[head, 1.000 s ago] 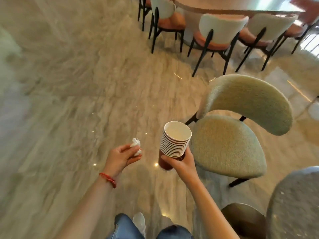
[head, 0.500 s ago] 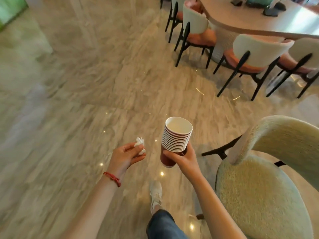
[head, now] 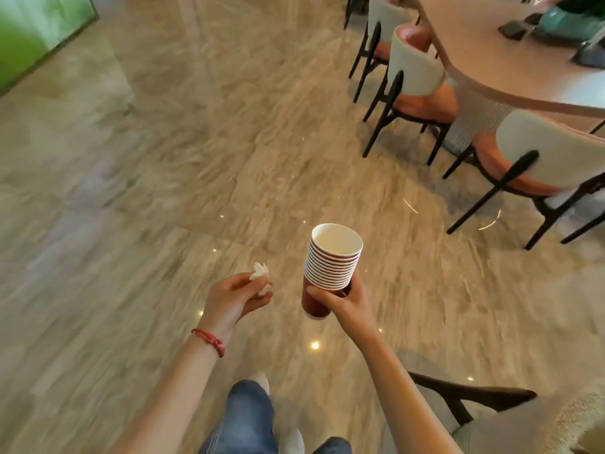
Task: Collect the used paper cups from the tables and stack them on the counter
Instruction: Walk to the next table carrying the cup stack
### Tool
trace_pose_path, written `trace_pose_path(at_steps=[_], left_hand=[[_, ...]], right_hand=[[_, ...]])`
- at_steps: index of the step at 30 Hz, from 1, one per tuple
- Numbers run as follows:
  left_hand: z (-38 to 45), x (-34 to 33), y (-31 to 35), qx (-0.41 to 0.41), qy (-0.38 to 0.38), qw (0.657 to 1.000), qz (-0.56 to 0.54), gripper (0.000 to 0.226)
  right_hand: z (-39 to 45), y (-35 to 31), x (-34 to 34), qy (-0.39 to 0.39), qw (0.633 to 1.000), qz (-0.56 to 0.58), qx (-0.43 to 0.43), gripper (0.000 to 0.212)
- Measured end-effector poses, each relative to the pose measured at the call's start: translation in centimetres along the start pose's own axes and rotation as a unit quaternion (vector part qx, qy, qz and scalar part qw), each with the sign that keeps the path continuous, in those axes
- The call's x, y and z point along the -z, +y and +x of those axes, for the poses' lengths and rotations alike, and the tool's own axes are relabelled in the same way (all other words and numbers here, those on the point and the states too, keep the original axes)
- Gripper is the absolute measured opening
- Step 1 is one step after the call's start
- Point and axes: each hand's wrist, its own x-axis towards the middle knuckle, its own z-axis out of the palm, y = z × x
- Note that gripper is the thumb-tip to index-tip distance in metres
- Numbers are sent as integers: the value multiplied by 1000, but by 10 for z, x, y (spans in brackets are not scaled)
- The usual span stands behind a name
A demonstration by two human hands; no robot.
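Observation:
A stack of several dark red paper cups (head: 330, 267) with white rims is upright in my right hand (head: 347, 299), which grips the bottom cup from the right side. The top cup looks empty. To the left, at about the same height, my left hand (head: 234, 298) is closed around a crumpled white tissue (head: 261, 275). A red string bracelet sits on that wrist. Both hands are over the marble floor, apart from each other. No counter is in view.
A long pink table (head: 510, 70) with dark items on it stands at the upper right. White-backed chairs (head: 415, 80) with orange seats and black legs line its near side. A beige fuzzy chair (head: 537, 424) is at the bottom right. Polished floor stretches left.
The view has swung left and forward as I walk. The beige chair slid to the bottom right corner, the table came closer. Both hands keep their hold and pose.

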Motion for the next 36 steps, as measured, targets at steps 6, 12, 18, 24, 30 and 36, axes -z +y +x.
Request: trace_pose_path(at_steps=[6,12,18,24,30,36], left_hand=[[124,-14,43,1,-1,1000,-19,5],[271,-24,99,12,-12,1000,-12,4],[390,-40,156,23,-22,999,1,7],[516,-62,195,29,-9,1000,-2,5],[663,-95,249,30,6,1000,0,5],[782,-115,327,24,19,1000,3,3]], right_hand=[[135,-6,-21,2,1000,-4,0,41],[285,-19,-53,24,1000,4,3,47],[411,-43,-68,35,999,1,-10,47],[545,-45,-77,24,1000,3,-8,52],[703,-54,-86,2,1000,11,1,49],[851,-96,-104,-18,1000,10,3,49]])
